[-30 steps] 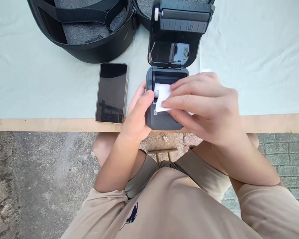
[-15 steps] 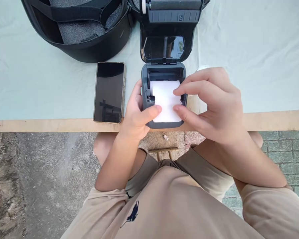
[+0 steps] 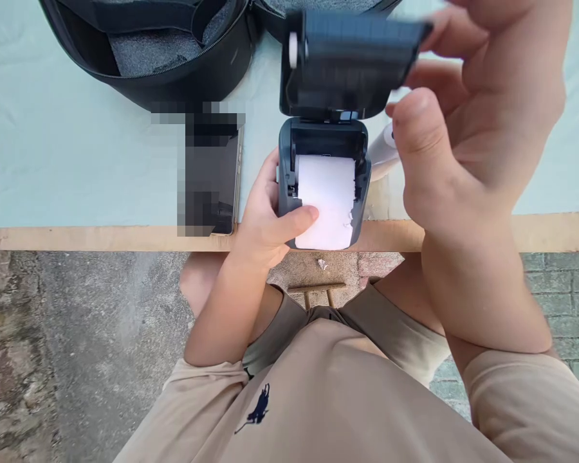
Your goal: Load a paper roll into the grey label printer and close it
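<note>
My left hand [image 3: 275,225] is closed round the left side of a small dark label printer [image 3: 365,193], its thumb pressing on the white paper [image 3: 325,193] inside. The paper's right edge is ragged, and it reaches down over the printer's front edge. Raised at the right, my right hand [image 3: 468,128] has its curled fingers on the right edge of the printer lid [image 3: 347,71]. Its thumb stands apart from the lid. The lid is tilted up and blurred by motion. Partly hidden by my right hand, a white roll [image 3: 385,151] lies right of the printer.
An unzipped black case [image 3: 174,83] with grey foam stands at the back left. Left of the printer lies a smartphone [image 3: 217,180], partly pixelated. A pale cloth covers the table, whose wooden front edge [image 3: 101,238] is bare. My knees are below it.
My right hand has left the paper and risen to the lid. The lid has swung up from lying back. The printer has shifted slightly right, with my left hand still on it.
</note>
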`<move>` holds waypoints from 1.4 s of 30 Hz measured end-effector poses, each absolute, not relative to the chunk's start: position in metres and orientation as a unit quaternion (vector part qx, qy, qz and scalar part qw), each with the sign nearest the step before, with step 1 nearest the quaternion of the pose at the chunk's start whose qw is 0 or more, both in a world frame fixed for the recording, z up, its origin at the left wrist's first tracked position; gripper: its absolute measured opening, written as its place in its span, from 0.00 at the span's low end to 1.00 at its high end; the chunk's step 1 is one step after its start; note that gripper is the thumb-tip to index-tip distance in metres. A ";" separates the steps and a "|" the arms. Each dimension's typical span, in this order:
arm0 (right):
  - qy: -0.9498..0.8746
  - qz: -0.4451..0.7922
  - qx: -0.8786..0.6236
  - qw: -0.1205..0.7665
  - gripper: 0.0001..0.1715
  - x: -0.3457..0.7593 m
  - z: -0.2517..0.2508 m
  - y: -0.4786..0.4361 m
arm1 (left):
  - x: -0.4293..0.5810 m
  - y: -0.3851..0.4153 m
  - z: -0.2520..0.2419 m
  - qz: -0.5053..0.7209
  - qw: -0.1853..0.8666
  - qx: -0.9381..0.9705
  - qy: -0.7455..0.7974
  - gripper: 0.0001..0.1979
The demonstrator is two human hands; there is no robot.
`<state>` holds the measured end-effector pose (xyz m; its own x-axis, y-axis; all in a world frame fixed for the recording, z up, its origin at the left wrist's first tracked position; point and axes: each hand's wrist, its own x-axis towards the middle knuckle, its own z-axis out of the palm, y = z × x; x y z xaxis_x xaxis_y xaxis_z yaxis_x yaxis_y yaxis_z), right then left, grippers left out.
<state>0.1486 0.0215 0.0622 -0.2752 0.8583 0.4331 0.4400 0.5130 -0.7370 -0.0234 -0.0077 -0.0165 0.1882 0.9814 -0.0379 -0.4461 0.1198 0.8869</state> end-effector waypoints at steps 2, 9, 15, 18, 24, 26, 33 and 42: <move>-0.751 0.219 -0.440 0.441 0.18 0.149 0.058 0.021 | -0.024 -0.008 -0.018 0.545 0.659 0.386 0.346 0.31; -0.824 0.201 -0.346 0.402 0.08 0.160 0.046 0.023 | -0.023 -0.011 -0.013 0.563 0.674 0.363 0.311 0.24; -0.815 0.189 -0.374 0.401 0.14 0.155 0.053 0.016 | -0.020 -0.011 -0.004 0.576 0.708 0.296 0.281 0.23; -0.814 0.201 -0.392 0.379 0.09 0.149 0.060 0.011 | -0.019 -0.013 -0.001 0.572 0.698 0.329 0.279 0.21; -0.848 0.209 -0.390 0.292 0.13 0.145 0.068 0.005 | -0.021 -0.015 0.001 0.544 0.715 0.351 0.265 0.16; -0.852 0.219 -0.383 0.283 0.13 0.146 0.067 0.004 | -0.022 -0.015 0.000 0.545 0.717 0.344 0.264 0.16; -0.856 0.200 -0.394 0.267 0.09 0.148 0.061 0.004 | -0.022 -0.016 -0.003 0.535 0.715 0.348 0.285 0.14; -0.863 0.167 -0.365 0.309 0.09 0.155 0.056 0.010 | -0.012 -0.015 0.009 0.569 0.714 0.261 0.314 0.19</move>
<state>0.1553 0.0101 0.0556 -0.5436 0.7319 0.4108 0.5264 0.6785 -0.5124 -0.0117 -0.0148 0.0089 0.1557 0.9763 -0.1503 -0.6486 0.2158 0.7299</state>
